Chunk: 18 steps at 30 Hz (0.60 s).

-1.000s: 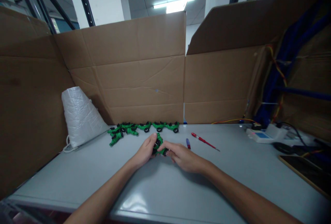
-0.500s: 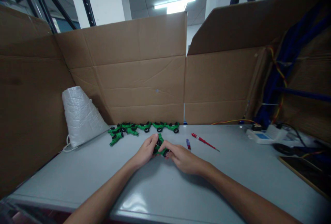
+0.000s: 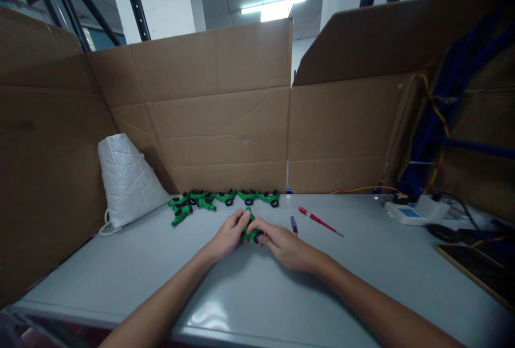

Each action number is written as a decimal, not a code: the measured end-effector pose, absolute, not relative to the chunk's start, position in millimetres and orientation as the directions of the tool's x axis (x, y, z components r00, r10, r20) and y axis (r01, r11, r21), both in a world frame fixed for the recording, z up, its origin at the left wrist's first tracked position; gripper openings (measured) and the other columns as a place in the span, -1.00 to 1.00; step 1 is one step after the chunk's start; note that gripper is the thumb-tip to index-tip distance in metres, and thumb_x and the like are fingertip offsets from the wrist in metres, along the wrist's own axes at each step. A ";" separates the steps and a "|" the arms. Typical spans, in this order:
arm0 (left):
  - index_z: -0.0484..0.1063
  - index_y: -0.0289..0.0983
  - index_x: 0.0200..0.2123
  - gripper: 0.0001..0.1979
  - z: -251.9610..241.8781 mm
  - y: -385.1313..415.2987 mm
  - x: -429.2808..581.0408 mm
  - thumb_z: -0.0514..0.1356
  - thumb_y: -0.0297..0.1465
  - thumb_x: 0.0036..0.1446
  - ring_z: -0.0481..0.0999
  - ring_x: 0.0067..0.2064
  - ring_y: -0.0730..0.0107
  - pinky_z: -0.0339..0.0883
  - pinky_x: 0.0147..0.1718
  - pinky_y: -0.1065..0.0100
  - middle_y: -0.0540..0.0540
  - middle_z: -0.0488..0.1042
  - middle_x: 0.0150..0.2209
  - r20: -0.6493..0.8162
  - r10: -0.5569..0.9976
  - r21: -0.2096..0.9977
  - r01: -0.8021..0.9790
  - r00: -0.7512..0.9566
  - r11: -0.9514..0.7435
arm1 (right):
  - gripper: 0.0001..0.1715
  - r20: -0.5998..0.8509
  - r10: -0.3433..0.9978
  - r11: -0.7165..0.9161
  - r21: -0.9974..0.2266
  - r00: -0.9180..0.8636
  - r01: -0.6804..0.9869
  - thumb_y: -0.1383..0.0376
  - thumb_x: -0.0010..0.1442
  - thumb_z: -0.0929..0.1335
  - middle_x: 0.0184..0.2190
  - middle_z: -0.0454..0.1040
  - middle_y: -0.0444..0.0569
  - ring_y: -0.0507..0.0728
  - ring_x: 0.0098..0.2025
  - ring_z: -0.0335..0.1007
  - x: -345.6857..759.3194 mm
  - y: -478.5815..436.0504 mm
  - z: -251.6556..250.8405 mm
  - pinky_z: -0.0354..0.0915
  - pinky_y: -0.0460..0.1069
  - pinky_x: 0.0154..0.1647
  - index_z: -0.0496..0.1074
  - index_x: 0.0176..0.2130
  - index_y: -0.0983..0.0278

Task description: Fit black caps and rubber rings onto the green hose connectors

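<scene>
Between both hands, above the middle of the table, is a small green toy vehicle [image 3: 251, 234] with a black wheel. My left hand [image 3: 230, 234] is closed on its left side, the thumb on top. My right hand [image 3: 281, 243] grips its right end near the wheel, index finger reaching over it. The fingers partly cover the toy. Beyond my hands stands a row of similar green toy vehicles [image 3: 248, 196] with black parts. More green toy pieces [image 3: 183, 214] lie bunched at the left of that row.
Right of my hands lie a short blue-handled screwdriver [image 3: 293, 224] and a longer red screwdriver [image 3: 321, 222]. A white padded bag [image 3: 127, 184] leans at the left. Cardboard walls [image 3: 217, 123] enclose the table [image 3: 249, 305]. A white power strip [image 3: 408, 214] and cables sit at the right.
The left thumb has shifted slightly over the green toy vehicle, covering more of it. Both hands otherwise keep their place and grip.
</scene>
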<state>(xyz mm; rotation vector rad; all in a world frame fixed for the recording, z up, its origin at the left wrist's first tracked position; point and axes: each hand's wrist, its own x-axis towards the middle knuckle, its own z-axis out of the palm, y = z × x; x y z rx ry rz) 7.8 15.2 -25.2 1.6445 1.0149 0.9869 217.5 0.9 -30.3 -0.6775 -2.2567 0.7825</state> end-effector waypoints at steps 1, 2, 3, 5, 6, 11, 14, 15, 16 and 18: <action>0.28 -0.23 -0.28 -0.45 -25.8 15.7 7.7 0.10 0.18 0.31 0.27 -0.49 0.49 0.13 -0.58 0.48 0.09 0.25 -0.47 0.152 0.932 0.960 0.175 0.329 -0.218 | -0.63 0.404 0.636 0.689 -0.682 -0.658 0.247 0.46 0.42 0.21 -0.16 0.55 -0.10 0.11 -0.14 0.50 217.3 1.2 -30.3 0.31 -0.03 -0.04 0.37 0.10 0.13; 0.28 -0.24 -0.28 -0.44 -26.4 16.3 7.5 0.10 0.18 0.31 0.27 -0.49 0.49 0.13 -0.58 0.49 0.09 0.25 -0.47 0.150 0.935 0.961 0.173 0.322 -0.214 | -0.62 0.406 0.635 0.689 -0.682 -0.657 0.244 0.47 0.43 0.21 -0.14 0.55 -0.10 0.11 -0.13 0.50 217.1 1.3 -30.0 0.32 -0.02 -0.02 0.37 0.11 0.13; 0.29 -0.24 -0.27 -0.44 -26.8 16.7 7.3 0.11 0.18 0.30 0.28 -0.49 0.49 0.13 -0.58 0.50 0.09 0.25 -0.46 0.147 0.938 0.963 0.173 0.313 -0.208 | -0.61 0.409 0.632 0.691 -0.682 -0.659 0.240 0.46 0.43 0.20 -0.12 0.56 -0.09 0.11 -0.12 0.50 216.9 1.2 -29.5 0.32 -0.02 -0.01 0.38 0.13 0.13; 0.31 -0.24 -0.25 -0.44 -26.9 17.4 6.9 0.11 0.19 0.29 0.29 -0.48 0.49 0.16 -0.58 0.50 0.09 0.26 -0.45 0.141 0.946 0.965 0.175 0.291 -0.197 | -0.60 0.417 0.625 0.698 -0.676 -0.660 0.235 0.44 0.45 0.19 -0.08 0.56 -0.07 0.12 -0.08 0.50 216.6 0.2 -27.9 0.32 -0.01 0.03 0.37 0.15 0.13; 0.32 -0.25 -0.24 -0.43 -26.4 17.6 6.8 0.12 0.19 0.29 0.30 -0.47 0.49 0.18 -0.58 0.51 0.09 0.26 -0.44 0.139 0.949 0.965 0.176 0.282 -0.194 | -0.61 0.423 0.624 0.703 -0.671 -0.658 0.235 0.42 0.46 0.20 -0.05 0.56 -0.05 0.13 -0.05 0.50 216.5 -0.6 -26.9 0.31 0.00 0.05 0.37 0.17 0.12; 0.34 -0.25 -0.25 -0.43 -23.1 17.6 7.1 0.13 0.19 0.27 0.32 -0.49 0.50 0.20 -0.58 0.52 0.09 0.26 -0.44 0.141 0.960 0.968 0.169 0.241 -0.185 | -0.62 0.412 0.682 0.669 -0.685 -0.605 0.288 0.34 0.48 0.22 -0.07 0.55 -0.03 0.17 -0.04 0.50 216.6 -3.4 -24.8 0.31 0.04 0.04 0.23 0.23 0.11; 0.32 -0.23 -0.23 -0.44 -22.5 17.5 8.0 0.15 0.19 0.26 0.32 -0.51 0.51 0.19 -0.61 0.52 0.11 0.24 -0.45 0.137 0.965 0.975 0.143 0.223 -0.172 | -0.67 0.402 0.732 0.630 -0.706 -0.550 0.322 0.32 0.46 0.23 -0.14 0.54 -0.06 0.17 -0.10 0.50 217.1 -2.0 -26.8 0.31 0.05 -0.01 0.18 0.18 0.12; 0.31 -0.23 -0.23 -0.44 -22.3 17.4 8.3 0.15 0.19 0.26 0.32 -0.52 0.50 0.18 -0.62 0.51 0.11 0.23 -0.46 0.141 0.965 0.975 0.136 0.222 -0.174 | -0.70 0.407 0.741 0.626 -0.707 -0.534 0.329 0.31 0.46 0.24 -0.14 0.53 -0.06 0.17 -0.10 0.50 217.2 -1.1 -27.7 0.30 0.05 -0.01 0.19 0.15 0.12; 0.29 -0.22 -0.23 -0.45 -22.2 17.3 8.5 0.15 0.19 0.26 0.33 -0.53 0.50 0.17 -0.63 0.51 0.12 0.23 -0.47 0.148 0.964 0.975 0.130 0.223 -0.180 | -0.73 0.415 0.747 0.625 -0.706 -0.519 0.333 0.31 0.45 0.24 -0.13 0.52 -0.06 0.17 -0.10 0.50 217.4 -0.2 -28.6 0.30 0.05 -0.02 0.20 0.12 0.13; 0.27 -0.21 -0.23 -0.45 -22.0 17.2 8.8 0.14 0.19 0.26 0.34 -0.55 0.49 0.14 -0.66 0.50 0.12 0.24 -0.48 0.165 0.959 0.973 0.124 0.229 -0.196 | -0.79 0.434 0.755 0.626 -0.699 -0.491 0.345 0.30 0.44 0.25 -0.13 0.51 -0.07 0.17 -0.12 0.49 217.6 1.5 -30.0 0.28 0.04 -0.05 0.21 0.06 0.13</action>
